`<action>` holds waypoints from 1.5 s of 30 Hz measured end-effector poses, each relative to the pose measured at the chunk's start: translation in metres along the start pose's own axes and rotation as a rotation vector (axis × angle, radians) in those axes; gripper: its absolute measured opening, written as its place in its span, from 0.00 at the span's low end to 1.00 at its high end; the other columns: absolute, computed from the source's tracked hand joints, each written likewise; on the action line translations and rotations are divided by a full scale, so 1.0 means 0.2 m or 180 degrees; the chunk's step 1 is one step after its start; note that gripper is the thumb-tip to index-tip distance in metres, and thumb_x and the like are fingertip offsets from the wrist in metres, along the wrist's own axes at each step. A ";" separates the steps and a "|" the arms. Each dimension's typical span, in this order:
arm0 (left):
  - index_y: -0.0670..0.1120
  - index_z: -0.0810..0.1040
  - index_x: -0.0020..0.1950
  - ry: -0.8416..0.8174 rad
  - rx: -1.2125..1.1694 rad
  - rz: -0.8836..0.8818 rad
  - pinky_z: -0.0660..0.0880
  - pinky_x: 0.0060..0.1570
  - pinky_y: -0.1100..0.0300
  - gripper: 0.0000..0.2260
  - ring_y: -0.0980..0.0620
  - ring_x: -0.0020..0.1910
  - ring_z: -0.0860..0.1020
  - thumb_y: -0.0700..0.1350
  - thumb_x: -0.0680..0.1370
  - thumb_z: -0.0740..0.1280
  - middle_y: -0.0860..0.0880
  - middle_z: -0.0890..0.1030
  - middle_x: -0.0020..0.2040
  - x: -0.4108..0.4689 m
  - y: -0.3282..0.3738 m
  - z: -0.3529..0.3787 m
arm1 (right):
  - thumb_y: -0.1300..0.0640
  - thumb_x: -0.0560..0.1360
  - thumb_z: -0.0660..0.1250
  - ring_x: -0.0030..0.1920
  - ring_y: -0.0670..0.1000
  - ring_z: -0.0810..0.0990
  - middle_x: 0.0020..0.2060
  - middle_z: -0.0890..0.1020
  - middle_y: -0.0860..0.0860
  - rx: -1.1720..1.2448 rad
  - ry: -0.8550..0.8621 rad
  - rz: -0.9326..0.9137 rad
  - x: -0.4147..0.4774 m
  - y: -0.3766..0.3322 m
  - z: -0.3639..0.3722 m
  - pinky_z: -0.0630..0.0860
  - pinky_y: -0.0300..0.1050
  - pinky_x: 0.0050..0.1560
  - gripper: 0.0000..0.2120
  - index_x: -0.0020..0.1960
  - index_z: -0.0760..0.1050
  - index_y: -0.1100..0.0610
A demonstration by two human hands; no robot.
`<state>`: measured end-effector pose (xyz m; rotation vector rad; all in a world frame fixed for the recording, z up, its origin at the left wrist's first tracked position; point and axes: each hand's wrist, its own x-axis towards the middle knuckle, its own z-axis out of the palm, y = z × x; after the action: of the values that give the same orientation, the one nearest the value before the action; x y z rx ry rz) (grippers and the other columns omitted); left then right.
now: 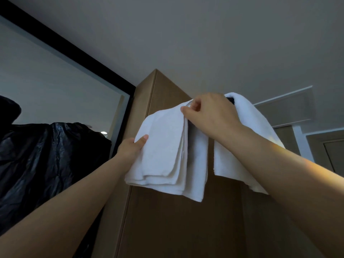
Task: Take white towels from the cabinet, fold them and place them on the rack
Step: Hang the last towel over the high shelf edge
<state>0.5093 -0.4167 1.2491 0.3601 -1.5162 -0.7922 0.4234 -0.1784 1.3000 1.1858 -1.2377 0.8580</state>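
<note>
Placing step, by the look of it: the folded white towel (163,151) hung high up in front of the wooden cabinet (167,229), left of centre, and both hands were on it. The right hand (210,114) was at the top fold, thumb and fingers (186,109) pinched on the upper edge of the cloth. The left hand (130,148) gripped the towel's left side lower down, thumb lying on the front face and the other fingers hidden behind. Just to the right, a second white towel (256,123) was already draped over something dark (229,100), probably the rack bar, though only a sliver of it showed. The two towels hung close, with a narrow strip of cabinet showing between them. My read was that this one was being hung or straightened beside its neighbour. The next move called for seating the top fold squarely on the bar, smoothing the layers, then letting go. As for the towel itself: thick terry, folded into several layers, the lower edges stepped and uneven, one longer flap dropping below the rest at the right. That would want evening up. A black plastic bag (46,155) bulked at far left, out of play.
</note>
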 end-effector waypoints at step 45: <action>0.39 0.73 0.56 0.0544 0.1317 0.1084 0.72 0.53 0.51 0.33 0.40 0.57 0.73 0.66 0.79 0.46 0.39 0.75 0.56 -0.27 -0.06 0.07 | 0.42 0.78 0.61 0.60 0.55 0.75 0.60 0.78 0.54 -0.0204 0.0040 -0.0202 -0.19 0.02 -0.06 0.70 0.49 0.58 0.20 0.63 0.73 0.55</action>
<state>0.4995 -0.3862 1.2025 0.4465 -1.5209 -0.1715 0.4165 -0.1608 1.2654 1.1606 -1.2027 0.7723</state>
